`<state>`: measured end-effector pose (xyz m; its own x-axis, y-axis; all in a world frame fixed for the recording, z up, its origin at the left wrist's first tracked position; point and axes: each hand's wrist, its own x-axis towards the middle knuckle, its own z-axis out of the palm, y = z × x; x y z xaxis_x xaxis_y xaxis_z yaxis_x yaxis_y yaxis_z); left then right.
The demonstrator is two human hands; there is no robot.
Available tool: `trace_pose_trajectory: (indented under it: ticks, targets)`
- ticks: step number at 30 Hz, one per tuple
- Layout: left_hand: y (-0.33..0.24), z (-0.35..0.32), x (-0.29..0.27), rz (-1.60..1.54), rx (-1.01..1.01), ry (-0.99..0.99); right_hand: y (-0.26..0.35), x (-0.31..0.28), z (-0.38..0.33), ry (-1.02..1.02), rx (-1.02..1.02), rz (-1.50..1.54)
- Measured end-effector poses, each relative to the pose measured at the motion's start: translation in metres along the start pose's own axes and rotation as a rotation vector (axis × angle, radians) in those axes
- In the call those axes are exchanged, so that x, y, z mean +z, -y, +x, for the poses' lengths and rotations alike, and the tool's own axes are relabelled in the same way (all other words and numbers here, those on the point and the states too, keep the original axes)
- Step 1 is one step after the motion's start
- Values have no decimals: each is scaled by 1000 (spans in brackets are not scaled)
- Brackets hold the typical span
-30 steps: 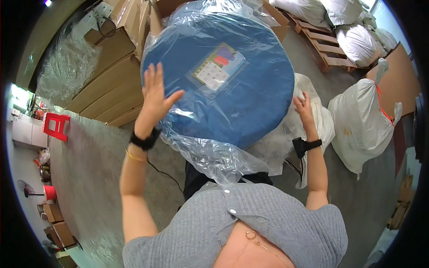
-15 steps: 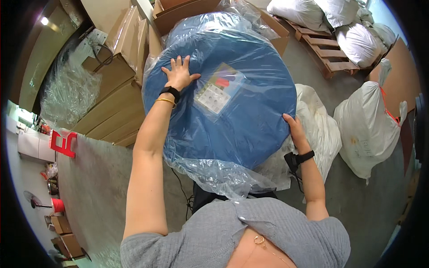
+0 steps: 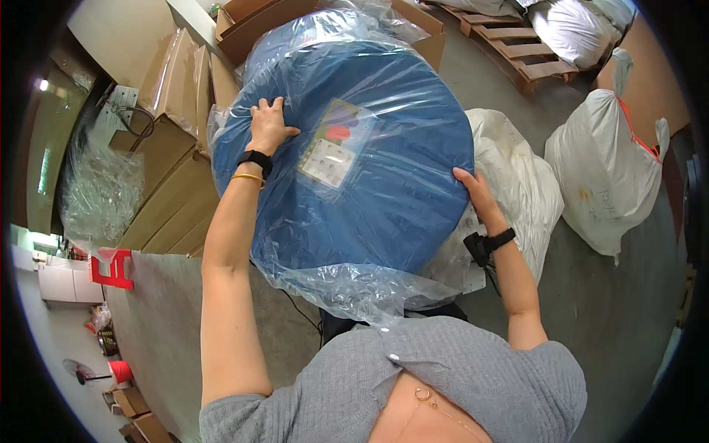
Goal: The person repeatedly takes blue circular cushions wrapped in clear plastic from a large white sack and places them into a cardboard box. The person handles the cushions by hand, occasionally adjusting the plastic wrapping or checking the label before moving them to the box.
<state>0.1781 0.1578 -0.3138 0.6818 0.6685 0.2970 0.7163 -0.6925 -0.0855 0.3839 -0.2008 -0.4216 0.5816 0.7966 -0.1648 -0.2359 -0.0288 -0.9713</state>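
Observation:
A large round blue disc [image 3: 384, 199], soft-looking and wrapped in clear plastic film, stands tilted before me. Beneath the film a printed picture sheet [image 3: 332, 151] shows near its middle. My left hand [image 3: 270, 129] rests on the disc's upper left face, thumb spread away and fingers bent against the plastic. At the right rim my right hand [image 3: 481, 196] has its thumb on the edge, while its other fingers are mostly hidden behind. Loose clear film [image 3: 354, 292] gathers along the lower edge, close to my shirt. Behind the top, a second blue wrapped bundle [image 3: 299, 31] partly shows.
An open cardboard box [image 3: 425, 37] stands behind. Brown cartons [image 3: 177, 177] and crumpled film [image 3: 100, 192] are on the left. White sacks [image 3: 605, 170] stand at the right, near a wooden pallet [image 3: 517, 52]. Farther left is a red plastic stool [image 3: 112, 269].
The disc and both hands sit slightly more to the left in view. My left hand's fingers, spread flat before, are now more bent and closer together. My right hand stays at the rim.

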Motion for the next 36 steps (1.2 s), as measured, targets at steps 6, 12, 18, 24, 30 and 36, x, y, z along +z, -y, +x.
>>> trace_pose_trajectory:
  ticks: [6, 12, 18, 24, 30, 36]
  targets:
    - [7, 0, 14, -35, 22, -82, -1, 2, 4, 17, -19, -14]
    - [-44, -72, -4, 139, 92, 252, -16, -8, 1, 66, 47, 42]
    - [-120, -255, -68, -97, 819, 697, -37, -43, -46, 374, 199, -126]
    - [-84, -339, -77, -1045, 601, 940, -68, -109, -97, 223, 309, -144]
    - [-26, -387, -54, -1282, -448, 1072, -60, -100, -136, -21, 192, 833]
    - [-5, -408, -21, -1273, -842, 295, -102, -106, -169, 7, 355, 329]
